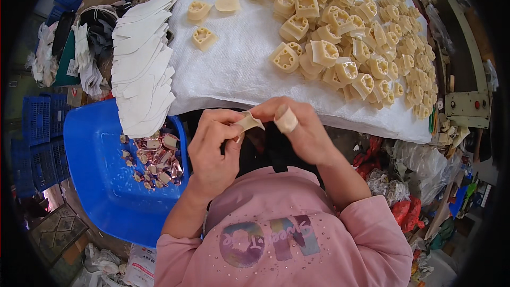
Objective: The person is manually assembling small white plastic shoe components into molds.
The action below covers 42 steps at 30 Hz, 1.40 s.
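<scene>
In front of my chest, my left hand [215, 141] pinches a small cream curved piece [248, 122] between thumb and fingers. My right hand [300, 127] meets it from the other side, its fingers closed at the piece's far edge. A pale cover [286, 119] sits at the right thumb; whether it is a wrap or another piece, I cannot tell. Beyond my hands lies a big heap of cream plastic shoe heels [345, 72] with holes in their faces. A few heels [204, 38] lie apart on the left of the white woven sheet [223, 74].
Overlapping white cut pieces [142, 64] hang over the table's left side, above a blue tub [101, 202] holding shiny rose-coloured heels [159, 159]. Blue crates [37, 122] stand far left. A metal frame with a red button [467, 106] and plastic bags [419, 167] are on the right.
</scene>
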Tool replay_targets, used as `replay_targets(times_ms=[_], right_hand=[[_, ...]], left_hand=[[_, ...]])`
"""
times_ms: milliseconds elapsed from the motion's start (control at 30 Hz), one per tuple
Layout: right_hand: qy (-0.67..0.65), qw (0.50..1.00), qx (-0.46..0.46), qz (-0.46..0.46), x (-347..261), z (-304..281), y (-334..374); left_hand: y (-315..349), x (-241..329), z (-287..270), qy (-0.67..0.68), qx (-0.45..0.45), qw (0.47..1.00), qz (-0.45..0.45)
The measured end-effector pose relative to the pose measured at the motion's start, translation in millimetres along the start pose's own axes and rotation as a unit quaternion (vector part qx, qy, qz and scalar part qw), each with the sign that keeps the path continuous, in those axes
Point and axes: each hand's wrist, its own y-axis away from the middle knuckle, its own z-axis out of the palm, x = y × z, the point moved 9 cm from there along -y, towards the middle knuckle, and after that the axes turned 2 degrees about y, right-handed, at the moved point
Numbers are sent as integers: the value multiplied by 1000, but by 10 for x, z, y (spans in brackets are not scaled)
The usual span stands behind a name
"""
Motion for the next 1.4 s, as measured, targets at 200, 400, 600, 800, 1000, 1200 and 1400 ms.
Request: replay_targets(times_ms=[200, 400, 600, 800, 1000, 1200, 1400], right_hand=[[-159, 977, -144, 15, 9, 73, -109], [-91, 989, -116, -5, 26, 94, -144], [3, 999, 16, -42, 58, 57, -196], [81, 967, -11, -243, -241, 8, -109], [145, 956, 92, -236, -334, 64, -87], [-13, 988, 33, -151, -165, 22, -178], [282, 906, 129, -288, -454, 45, 25]], left_hand=[[62, -8, 128, 161, -61, 985, 12], [62, 87, 160, 47, -80, 993, 71], [98, -143, 159, 127, -23, 991, -47], [165, -438, 111, 297, 72, 921, -241], [155, -426, 201, 339, 64, 908, -238], [134, -429, 184, 322, 54, 917, -227], [82, -269, 79, 117, 61, 979, -153]])
